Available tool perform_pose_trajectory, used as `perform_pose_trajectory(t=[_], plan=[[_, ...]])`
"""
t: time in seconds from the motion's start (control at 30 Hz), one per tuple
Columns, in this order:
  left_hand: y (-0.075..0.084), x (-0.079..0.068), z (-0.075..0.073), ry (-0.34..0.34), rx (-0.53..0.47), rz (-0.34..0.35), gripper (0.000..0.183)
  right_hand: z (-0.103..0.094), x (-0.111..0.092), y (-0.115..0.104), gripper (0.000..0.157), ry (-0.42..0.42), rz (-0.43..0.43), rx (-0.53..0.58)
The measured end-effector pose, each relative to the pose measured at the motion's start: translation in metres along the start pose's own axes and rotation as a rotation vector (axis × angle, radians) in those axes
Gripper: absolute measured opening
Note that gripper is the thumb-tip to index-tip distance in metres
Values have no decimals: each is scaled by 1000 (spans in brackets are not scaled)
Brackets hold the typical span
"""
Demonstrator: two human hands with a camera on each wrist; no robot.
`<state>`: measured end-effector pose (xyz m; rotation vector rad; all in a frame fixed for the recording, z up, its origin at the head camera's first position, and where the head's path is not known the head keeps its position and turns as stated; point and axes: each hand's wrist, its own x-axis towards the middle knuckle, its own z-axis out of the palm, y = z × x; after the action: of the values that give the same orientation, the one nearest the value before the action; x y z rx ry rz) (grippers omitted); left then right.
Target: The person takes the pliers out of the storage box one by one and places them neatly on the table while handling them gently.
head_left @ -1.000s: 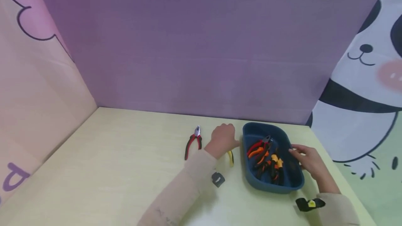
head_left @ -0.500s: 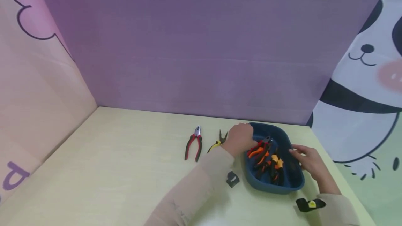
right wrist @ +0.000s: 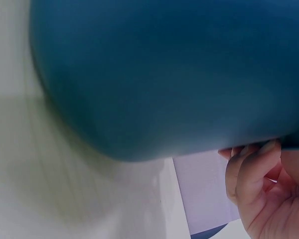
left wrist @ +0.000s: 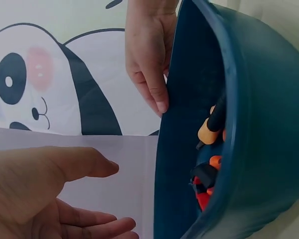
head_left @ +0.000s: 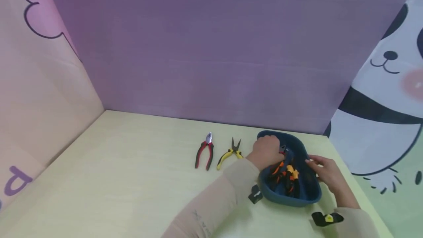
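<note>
My left hand (head_left: 267, 150) reaches over the left rim of a blue plastic basin (head_left: 289, 201), back upward, above the pliers inside. In the left wrist view its thumb and fingers are spread apart, with nothing between them. My right hand (head_left: 328, 172) grips the basin's right rim between thumb and fingers; the right wrist view shows the fingers curled at the edge. Orange-and-black pliers (head_left: 289, 170) lie heaped in the basin, with red-handled ones partly hidden behind my left hand. On the table left of it lie red-and-black pliers (head_left: 208, 143) and yellow-handled needle-nose pliers (head_left: 234, 151).
The basin stands on a pale table (head_left: 109, 179) near its right edge. A purple backdrop (head_left: 211, 54) rises behind the table. Printed side walls stand left and right, the right one with a panda (head_left: 380, 142).
My left hand has moved right from beside the yellow-handled needle-nose pliers to over the basin, uncovering them. My right hand keeps its grip on the rim. The view has shifted slightly.
</note>
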<state>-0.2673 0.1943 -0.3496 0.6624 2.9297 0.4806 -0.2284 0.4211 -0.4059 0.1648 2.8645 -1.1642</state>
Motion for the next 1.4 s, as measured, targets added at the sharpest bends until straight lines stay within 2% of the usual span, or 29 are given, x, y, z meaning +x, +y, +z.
perform_pose_trajectory(t=[0.23, 0.4, 0.57, 0.7, 0.83, 1.13, 1.4], plan=[[-3, 4, 6, 47, -57, 49, 36, 1, 0, 2, 52, 23, -37, -51], [-2, 7, 10, 14, -97, 53, 35, 2, 0, 3, 51, 23, -42, -26], [2, 10, 16, 7, -56, 80, 36, 4, -1, 3, 50, 15, -21, -10], [3, 12, 22, 16, 5, 69, 36, 5, -2, 3, 51, 10, -19, -7], [3, 14, 26, 28, 21, 65, 33, 3, -2, 2, 51, 13, -13, -16], [1, 17, 29, 27, -1, 86, 32, 1, -3, 3, 52, 15, 4, -25], [0, 17, 32, -12, -27, 54, 41, 3, -2, 3, 51, 21, 3, -14]])
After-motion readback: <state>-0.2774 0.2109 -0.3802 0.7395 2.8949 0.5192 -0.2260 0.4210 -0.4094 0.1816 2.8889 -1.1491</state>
